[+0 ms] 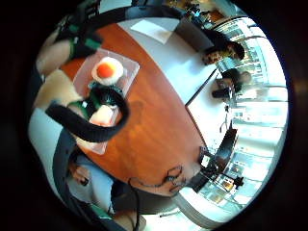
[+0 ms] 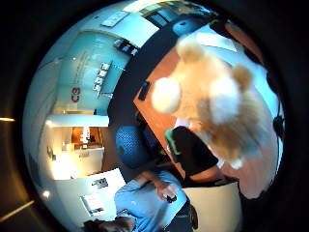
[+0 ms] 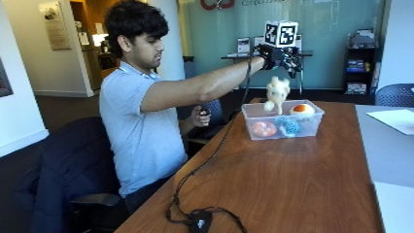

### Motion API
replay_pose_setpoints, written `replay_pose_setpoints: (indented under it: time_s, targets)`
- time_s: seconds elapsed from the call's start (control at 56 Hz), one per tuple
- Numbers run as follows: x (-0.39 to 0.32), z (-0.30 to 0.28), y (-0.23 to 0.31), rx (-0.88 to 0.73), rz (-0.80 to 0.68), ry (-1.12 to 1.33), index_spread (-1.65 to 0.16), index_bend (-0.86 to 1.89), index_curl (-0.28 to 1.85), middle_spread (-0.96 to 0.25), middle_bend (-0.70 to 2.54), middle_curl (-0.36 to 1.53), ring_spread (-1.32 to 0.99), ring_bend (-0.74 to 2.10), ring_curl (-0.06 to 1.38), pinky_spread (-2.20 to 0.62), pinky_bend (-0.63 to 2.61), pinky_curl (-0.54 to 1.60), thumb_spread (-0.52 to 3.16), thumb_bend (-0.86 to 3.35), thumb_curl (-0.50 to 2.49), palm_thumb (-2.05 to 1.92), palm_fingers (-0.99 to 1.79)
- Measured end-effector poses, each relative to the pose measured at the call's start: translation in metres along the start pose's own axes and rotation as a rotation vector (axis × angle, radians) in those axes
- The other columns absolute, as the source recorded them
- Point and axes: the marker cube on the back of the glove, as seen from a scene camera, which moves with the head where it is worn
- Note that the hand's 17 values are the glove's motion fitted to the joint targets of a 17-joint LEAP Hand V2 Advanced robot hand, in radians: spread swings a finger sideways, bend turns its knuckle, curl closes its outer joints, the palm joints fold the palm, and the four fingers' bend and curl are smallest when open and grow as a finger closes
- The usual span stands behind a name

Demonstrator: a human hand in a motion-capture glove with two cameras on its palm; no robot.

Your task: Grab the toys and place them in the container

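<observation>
In the outside view my gloved right hand (image 3: pixel 277 56) is raised above the clear plastic container (image 3: pixel 312 127) on the wooden table (image 3: pixel 291 179). A tan plush bear (image 3: pixel 278 93) is in the air just under the hand, over the container's near end; I see a small gap between it and the fingers, which hang down relaxed. The bear (image 2: pixel 217 96) fills much of the thumb side palm view. Inside the container lie an orange-and-white toy (image 3: pixel 302 109), a pink toy (image 3: pixel 263 129) and a blue toy (image 3: pixel 289 126). The little finger side palm view looks down on the container (image 1: pixel 131 72) and the orange-and-white toy (image 1: pixel 107 70).
The person's bare left hand (image 3: pixel 202 115) holds a small black object by the table edge. A black cable and box (image 3: pixel 200 221) lie at the table's near end. White paper (image 3: pixel 394 119) lies to the right. A blue chair (image 3: pixel 396 94) stands behind the table.
</observation>
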Motion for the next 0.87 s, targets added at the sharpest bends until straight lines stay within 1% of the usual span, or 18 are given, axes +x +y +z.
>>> replay_pose_setpoints:
  time_s: [0.018,0.089,0.179,0.268,0.411,0.5,0.589,0.786,0.875]
  targets:
    - [0.002,0.000,0.002,0.005,-0.001,0.003,-0.25,0.18,0.25,-0.03,0.40,0.60,-0.15,0.93,0.49,-0.22,1.32,0.46,1.30,-0.09,0.50,0.24,0.12]
    - [0.011,-0.001,0.009,0.053,-0.013,0.004,-0.25,0.20,0.26,-0.02,0.35,0.55,-0.13,0.83,0.42,-0.18,1.35,0.44,1.30,-0.08,0.44,0.10,0.11]
    - [0.029,0.005,0.024,0.088,-0.016,-0.005,-0.27,0.20,0.27,-0.01,0.31,0.52,-0.10,0.79,0.37,-0.14,1.33,0.42,1.30,-0.05,0.40,0.01,0.12]
    - [0.051,0.020,0.041,0.053,0.000,0.011,-0.27,0.20,0.29,-0.01,0.29,0.51,-0.08,0.76,0.36,-0.10,1.28,0.40,1.31,-0.03,0.38,-0.03,0.12]
    - [0.101,0.065,0.073,-0.098,0.067,0.061,-0.28,0.19,0.32,-0.01,0.29,0.50,-0.07,0.71,0.33,-0.06,1.23,0.37,1.33,-0.03,0.34,-0.04,0.10]
    - [0.128,0.092,0.091,-0.147,0.105,0.051,-0.29,0.20,0.33,-0.01,0.27,0.48,-0.06,0.66,0.32,-0.04,1.21,0.37,1.35,-0.03,0.32,-0.04,0.06]
    - [0.155,0.113,0.110,-0.155,0.140,0.009,-0.29,0.19,0.34,-0.01,0.27,0.48,-0.06,0.63,0.31,-0.02,1.18,0.35,1.36,-0.03,0.31,-0.04,0.06]
    - [0.214,0.165,0.155,-0.120,0.209,-0.141,-0.29,0.19,0.36,-0.01,0.26,0.46,-0.05,0.58,0.28,0.00,1.13,0.33,1.39,-0.02,0.28,-0.03,0.06]
    - [0.224,0.184,0.166,-0.113,0.224,-0.187,-0.29,0.19,0.37,-0.01,0.26,0.46,-0.05,0.57,0.28,0.00,1.10,0.32,1.42,-0.02,0.27,-0.03,0.08]
